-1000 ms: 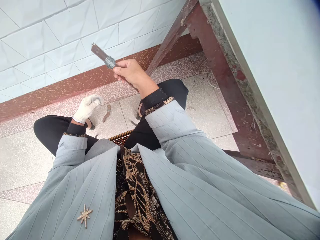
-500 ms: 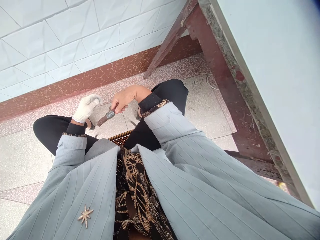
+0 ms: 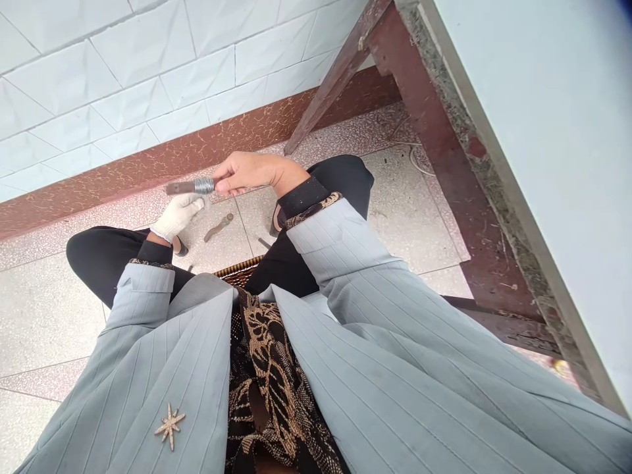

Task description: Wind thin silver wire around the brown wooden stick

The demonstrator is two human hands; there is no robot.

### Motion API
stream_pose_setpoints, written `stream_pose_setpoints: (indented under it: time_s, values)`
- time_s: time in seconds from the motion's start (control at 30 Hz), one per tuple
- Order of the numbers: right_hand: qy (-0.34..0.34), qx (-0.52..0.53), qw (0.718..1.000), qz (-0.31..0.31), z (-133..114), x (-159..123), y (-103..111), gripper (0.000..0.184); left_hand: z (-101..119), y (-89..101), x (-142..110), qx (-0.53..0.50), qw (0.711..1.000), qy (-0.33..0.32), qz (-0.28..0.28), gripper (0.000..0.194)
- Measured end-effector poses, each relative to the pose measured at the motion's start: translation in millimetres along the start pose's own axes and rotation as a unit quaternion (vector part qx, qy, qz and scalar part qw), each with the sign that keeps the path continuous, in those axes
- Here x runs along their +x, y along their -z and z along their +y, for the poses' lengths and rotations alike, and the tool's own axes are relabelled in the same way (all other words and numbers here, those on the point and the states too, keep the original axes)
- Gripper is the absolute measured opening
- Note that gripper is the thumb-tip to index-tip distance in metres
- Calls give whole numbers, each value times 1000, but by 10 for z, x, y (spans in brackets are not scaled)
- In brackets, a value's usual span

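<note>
My right hand (image 3: 244, 174) is bare and closed round one end of a brown stick-like tool (image 3: 178, 188) with silver wire (image 3: 204, 185) wound about its middle. The tool points left, nearly level, and passes just above my left hand (image 3: 176, 216). That hand wears a white knitted glove, its fingers pinched together on something small and pale that I cannot make out. On the floor below the hands lies a short brown curved piece (image 3: 217, 229) with a rounded end. Whether the tool touches the glove I cannot tell.
My knees in black trousers (image 3: 343, 187) flank the work spot, with a woven seat edge (image 3: 239, 268) between them. A dark stub (image 3: 264, 243) lies on the tiled floor. A reddish wooden table frame (image 3: 429, 131) stands at right; a white tiled wall (image 3: 143, 52) rises ahead.
My right hand has raised the wire-wound tool and swung its far end up and left, over the gloved hand. The curved piece on the floor now shows. My left hand has shifted slightly down and right.
</note>
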State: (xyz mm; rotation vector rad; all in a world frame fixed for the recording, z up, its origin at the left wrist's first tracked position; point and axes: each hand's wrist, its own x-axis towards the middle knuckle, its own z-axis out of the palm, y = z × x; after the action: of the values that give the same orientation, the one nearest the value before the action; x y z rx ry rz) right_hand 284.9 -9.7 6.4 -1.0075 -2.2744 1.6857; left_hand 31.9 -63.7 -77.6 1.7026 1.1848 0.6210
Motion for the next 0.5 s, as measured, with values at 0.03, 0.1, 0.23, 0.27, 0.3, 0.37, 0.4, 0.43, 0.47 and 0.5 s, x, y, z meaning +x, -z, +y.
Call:
stream_pose_setpoints:
  time_s: [0.03, 0.1, 0.23, 0.27, 0.3, 0.37, 0.4, 0.43, 0.47, 0.5]
  values:
    - [-6, 16, 998, 55, 11, 24, -8, 18, 28, -17, -5, -20, 1000, 7, -1, 29]
    - [-34, 34, 986, 161, 52, 94, -14, 21, 100, -44, -20, -47, 999, 9, -6, 29]
    - [-108, -59, 946, 300, 197, 224, 41, 18, 218, -54, -53, -13, 999, 6, -34, 27]
    - [-124, -105, 938, 307, 230, 237, 58, 16, 234, -45, -62, -2, 1000, 8, -30, 26]
    - [-137, -149, 933, 299, 256, 240, 68, 15, 247, -33, -71, 6, 1000, 8, -20, 26]
    - [-148, -221, 932, 246, 278, 228, 60, 14, 271, -4, -91, 11, 1000, -1, 6, 25]
    - [-149, -247, 934, 211, 274, 216, 41, 13, 284, 10, -100, 11, 1000, -8, 16, 24]
    - [-151, -268, 937, 167, 261, 204, 14, 11, 299, 20, -110, 12, 1000, -13, 23, 24]
    - [-157, -282, 939, 116, 240, 191, -19, 8, 314, 26, -118, 15, 999, -15, 31, 24]
    - [-166, -284, 943, 53, 214, 179, -53, 8, 329, 26, -126, 20, 999, -15, 38, 24]
